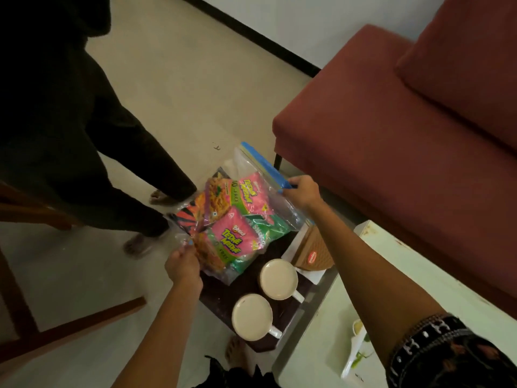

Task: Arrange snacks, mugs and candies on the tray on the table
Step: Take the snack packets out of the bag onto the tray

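A clear zip bag [237, 217] full of pink, green and orange snack packets lies over the far end of a dark tray [223, 299]. My right hand [300, 191] pinches the bag's blue zip strip at its right corner. My left hand [183, 266] grips the bag's near left corner. Two white mugs stand on the tray: one [278, 279] farther off, one [251, 316] closer to me, both with handles pointing right. A brown waffle-patterned packet [314, 252] lies on a white box at the tray's right edge.
The tray rests on a pale green table [391, 289] with a glass edge. A dark red sofa [391, 121] stands to the right. Another person in dark clothes stands barefoot [140, 243] on the floor at left. Wooden furniture legs [70, 331] cross the lower left.
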A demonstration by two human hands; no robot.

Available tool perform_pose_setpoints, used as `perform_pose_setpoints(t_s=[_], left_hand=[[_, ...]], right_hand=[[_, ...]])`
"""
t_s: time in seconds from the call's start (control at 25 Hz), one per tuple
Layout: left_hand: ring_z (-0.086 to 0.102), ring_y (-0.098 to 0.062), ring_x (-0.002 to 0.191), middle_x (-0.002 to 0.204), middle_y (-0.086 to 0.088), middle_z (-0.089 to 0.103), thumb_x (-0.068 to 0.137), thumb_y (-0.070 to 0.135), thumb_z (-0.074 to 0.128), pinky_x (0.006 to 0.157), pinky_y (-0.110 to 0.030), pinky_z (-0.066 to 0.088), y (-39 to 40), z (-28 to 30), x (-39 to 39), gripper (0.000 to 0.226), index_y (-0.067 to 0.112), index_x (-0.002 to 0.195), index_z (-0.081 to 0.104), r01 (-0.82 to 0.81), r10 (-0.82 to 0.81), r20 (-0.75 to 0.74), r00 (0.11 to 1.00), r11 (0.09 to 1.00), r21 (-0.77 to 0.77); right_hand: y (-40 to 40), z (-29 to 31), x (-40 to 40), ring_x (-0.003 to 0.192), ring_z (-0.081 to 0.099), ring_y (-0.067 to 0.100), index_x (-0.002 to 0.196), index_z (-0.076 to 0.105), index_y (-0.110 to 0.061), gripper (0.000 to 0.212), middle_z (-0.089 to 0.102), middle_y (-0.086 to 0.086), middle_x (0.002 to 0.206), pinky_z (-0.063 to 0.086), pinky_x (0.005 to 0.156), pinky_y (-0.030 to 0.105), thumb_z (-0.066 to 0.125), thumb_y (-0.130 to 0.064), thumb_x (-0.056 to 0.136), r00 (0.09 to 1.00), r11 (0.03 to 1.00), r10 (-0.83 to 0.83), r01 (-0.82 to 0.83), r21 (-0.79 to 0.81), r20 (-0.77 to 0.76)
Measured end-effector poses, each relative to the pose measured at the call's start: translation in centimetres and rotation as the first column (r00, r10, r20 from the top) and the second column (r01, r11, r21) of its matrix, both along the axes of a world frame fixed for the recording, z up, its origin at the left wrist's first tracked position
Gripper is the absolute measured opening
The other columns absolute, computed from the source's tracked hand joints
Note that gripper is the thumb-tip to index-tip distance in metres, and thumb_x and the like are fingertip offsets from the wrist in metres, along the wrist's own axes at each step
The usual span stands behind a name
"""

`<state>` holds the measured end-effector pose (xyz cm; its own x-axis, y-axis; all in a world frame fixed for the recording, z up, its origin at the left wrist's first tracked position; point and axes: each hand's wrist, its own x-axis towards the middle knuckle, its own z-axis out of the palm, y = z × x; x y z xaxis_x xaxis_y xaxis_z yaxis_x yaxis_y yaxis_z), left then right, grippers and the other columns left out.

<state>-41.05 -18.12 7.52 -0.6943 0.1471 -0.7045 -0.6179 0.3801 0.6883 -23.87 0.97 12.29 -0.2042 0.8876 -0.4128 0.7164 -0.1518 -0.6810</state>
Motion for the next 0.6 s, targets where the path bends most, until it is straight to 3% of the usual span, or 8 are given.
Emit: perform_pose_setpoints(t_s=[0.08, 0.16, 0.24, 0.36, 0.48, 0.52, 0.6], left_hand=[[0.059, -0.029, 0.098, 0.108, -0.026, 0.062, 0.088, 0.016, 0.056, 0.090, -0.045, 0.050, 2.3, 2.3, 0.1, 0.018, 0.000, 0.094, 0.062, 0.019, -0.013, -0.134, 0.991, 0.999, 0.044], [0.060, -0.035, 0.106, 0.114, -0.025, 0.063, 0.088, 0.017, 0.054, 0.091, -0.044, 0.049, 4.7, 5.5, 1.8, 0.026, 0.000, 0.107, 0.061, 0.083, -0.057, -0.233, 0.971, 0.991, 0.106], [0.061, -0.032, 0.105, 0.113, -0.020, 0.065, 0.086, 0.020, 0.054, 0.093, -0.044, 0.050, 6.4, 8.4, 4.7, 0.029, 0.006, 0.109, 0.062, 0.165, -0.115, -0.282, 0.952, 0.974, 0.158], [0.063, -0.026, 0.088, 0.106, -0.016, 0.066, 0.079, 0.025, 0.057, 0.084, -0.040, 0.053, 6.8, 11.7, 12.1, 0.030, 0.004, 0.100, 0.062, 0.305, -0.257, -0.233, 0.938, 0.931, 0.199], [0.058, -0.023, 0.082, 0.096, -0.015, 0.064, 0.082, 0.014, 0.055, 0.074, -0.037, 0.050, 4.9, 14.3, 20.6, 0.017, 0.001, 0.092, 0.060, 0.412, -0.407, -0.065, 0.911, 0.891, 0.191], [0.058, -0.026, 0.086, 0.094, -0.016, 0.063, 0.082, 0.011, 0.053, 0.076, -0.037, 0.049, 4.0, 15.5, 23.6, 0.016, -0.002, 0.090, 0.059, 0.463, -0.454, -0.092, 0.886, 0.867, 0.183], [0.060, -0.032, 0.088, 0.082, -0.014, 0.063, 0.083, 0.013, 0.052, 0.081, -0.038, 0.050, 2.7, 18.6, 29.1, 0.013, 0.003, 0.079, 0.059, 0.585, -0.522, -0.288, 0.803, 0.782, 0.214]], right_hand=[[0.2, 3.8, 1.7, 0.062, 0.047, 0.013, 0.085, 0.072, -0.006, 0.014, 0.053, 0.005, 0.067, 0.038, 0.060, 0.029, 0.070, -0.018, 0.079, 0.985, 0.990, -0.092, 0.106, 0.089, -0.143], [-0.2, 8.2, 4.8, 0.060, 0.045, 0.013, 0.072, 0.071, -0.011, 0.011, 0.051, 0.002, 0.062, 0.036, 0.059, 0.030, 0.068, -0.020, 0.079, 0.958, 0.969, -0.150, 0.192, 0.157, -0.246], [-1.2, 12.5, 8.8, 0.053, 0.039, 0.012, 0.060, 0.064, -0.017, 0.020, 0.045, -0.001, 0.053, 0.032, 0.055, 0.030, 0.067, -0.019, 0.080, 0.926, 0.951, -0.192, 0.257, 0.171, -0.324], [-4.2, 18.4, 16.2, 0.057, 0.038, 0.016, 0.061, 0.062, -0.011, 0.022, 0.045, 0.008, 0.058, 0.031, 0.057, 0.032, 0.069, -0.014, 0.081, 0.895, 0.939, -0.194, 0.287, 0.187, -0.401], [-8.5, 22.7, 23.3, 0.048, 0.047, 0.007, 0.057, 0.065, -0.013, 0.024, 0.054, -0.003, 0.049, 0.041, 0.051, 0.023, 0.071, -0.007, 0.079, 0.841, 0.945, -0.175, 0.289, 0.151, -0.513], [-10.2, 23.8, 25.7, 0.046, 0.050, 0.005, 0.058, 0.067, -0.013, 0.022, 0.057, -0.006, 0.048, 0.043, 0.050, 0.019, 0.071, -0.005, 0.078, 0.826, 0.946, -0.176, 0.292, 0.141, -0.535], [-13.3, 24.7, 29.6, 0.052, 0.053, 0.007, 0.064, 0.070, -0.009, 0.012, 0.060, -0.002, 0.053, 0.044, 0.053, 0.021, 0.073, -0.008, 0.076, 0.859, 0.943, -0.169, 0.284, 0.173, -0.484]])
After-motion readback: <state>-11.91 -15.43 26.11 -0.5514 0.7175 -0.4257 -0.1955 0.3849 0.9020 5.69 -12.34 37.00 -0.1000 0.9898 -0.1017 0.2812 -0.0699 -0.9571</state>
